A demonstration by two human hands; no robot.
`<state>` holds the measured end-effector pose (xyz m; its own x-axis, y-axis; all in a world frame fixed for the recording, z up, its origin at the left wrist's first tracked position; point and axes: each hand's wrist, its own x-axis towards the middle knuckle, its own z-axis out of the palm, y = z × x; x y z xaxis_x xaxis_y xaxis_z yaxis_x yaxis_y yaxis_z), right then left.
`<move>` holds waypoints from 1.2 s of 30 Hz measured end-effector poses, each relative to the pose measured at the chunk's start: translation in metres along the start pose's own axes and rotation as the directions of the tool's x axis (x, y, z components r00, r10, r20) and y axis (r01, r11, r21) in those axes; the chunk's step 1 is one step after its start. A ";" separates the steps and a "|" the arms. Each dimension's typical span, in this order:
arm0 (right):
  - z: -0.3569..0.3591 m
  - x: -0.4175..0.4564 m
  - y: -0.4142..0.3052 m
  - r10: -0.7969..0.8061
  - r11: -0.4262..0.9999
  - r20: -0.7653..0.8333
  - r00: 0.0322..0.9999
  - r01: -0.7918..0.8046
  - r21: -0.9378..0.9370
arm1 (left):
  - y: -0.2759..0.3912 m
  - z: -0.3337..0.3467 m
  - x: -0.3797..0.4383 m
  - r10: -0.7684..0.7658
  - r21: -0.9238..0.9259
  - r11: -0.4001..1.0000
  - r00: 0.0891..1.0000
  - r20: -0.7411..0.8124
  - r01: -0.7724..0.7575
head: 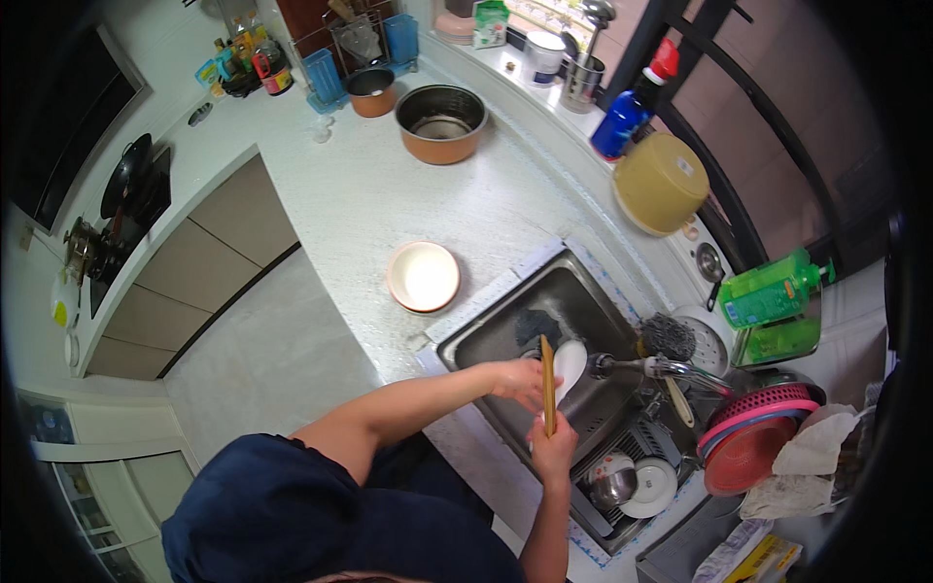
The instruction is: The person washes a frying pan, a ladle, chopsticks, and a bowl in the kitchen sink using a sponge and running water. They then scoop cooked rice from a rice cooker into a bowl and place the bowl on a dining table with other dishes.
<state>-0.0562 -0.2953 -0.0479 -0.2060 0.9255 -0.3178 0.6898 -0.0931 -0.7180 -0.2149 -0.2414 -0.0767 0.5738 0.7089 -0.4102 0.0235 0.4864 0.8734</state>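
Observation:
Over the stainless steel sink (pixel 477 357), my right hand (pixel 555 446) grips a bundle of wooden chopsticks (pixel 548 379) near its lower end. A white spoon or ladle (pixel 571 364) sits right beside the chopsticks, and its handle appears to run down into the same hand. My left hand (pixel 521 382) is at the chopsticks from the left, its fingers passing behind them. Whether those fingers grip anything is hidden. A dark grey cloth (pixel 536 328) lies on the sink's floor. The faucet (pixel 678 372) reaches in from the right, its head close to the spoon.
White bowls (pixel 423 277), apparently stacked, stand on the counter left of the sink. Farther back are an orange pot (pixel 442 124) and a smaller one (pixel 370 91). A drying rack holds a metal bowl (pixel 612 487) and a white plate (pixel 650 488). Colanders (pixel 754 452) lean at the right.

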 end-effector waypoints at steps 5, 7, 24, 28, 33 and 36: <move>0.015 -0.012 0.047 0.138 0.901 -0.145 0.980 -0.185 -0.393 | -0.021 -0.035 -0.062 0.392 0.576 0.809 0.621 -0.678 0.118; 0.027 -0.030 0.059 0.202 0.948 -0.198 0.959 -0.242 -0.205 | -0.015 -0.075 -0.112 0.737 0.796 0.590 0.313 -0.599 0.135; 0.089 0.039 -0.090 0.006 0.910 -0.347 0.938 0.139 0.391 | -0.011 -0.141 -0.140 0.330 0.031 0.916 0.707 -0.625 -0.400; 0.022 0.033 -0.118 -0.160 0.854 -0.478 0.864 0.364 0.372 | 0.056 -0.084 -0.154 0.654 0.468 0.756 0.562 -0.506 -0.458; -0.047 0.018 -0.137 -0.176 0.858 -0.642 0.746 0.436 0.271 | 0.111 -0.039 -0.148 0.961 0.825 0.225 0.259 -0.100 -0.518; -0.075 0.025 -0.112 -0.289 0.774 -0.686 0.668 0.584 0.243 | 0.131 -0.017 -0.134 0.986 0.793 0.018 0.144 0.088 -0.609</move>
<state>-0.0867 -0.2344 0.0709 0.1395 0.8969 0.4197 0.2451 0.3794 -0.8922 -0.3030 -0.2644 0.0880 0.1776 0.5365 0.8250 0.3006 -0.8278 0.4737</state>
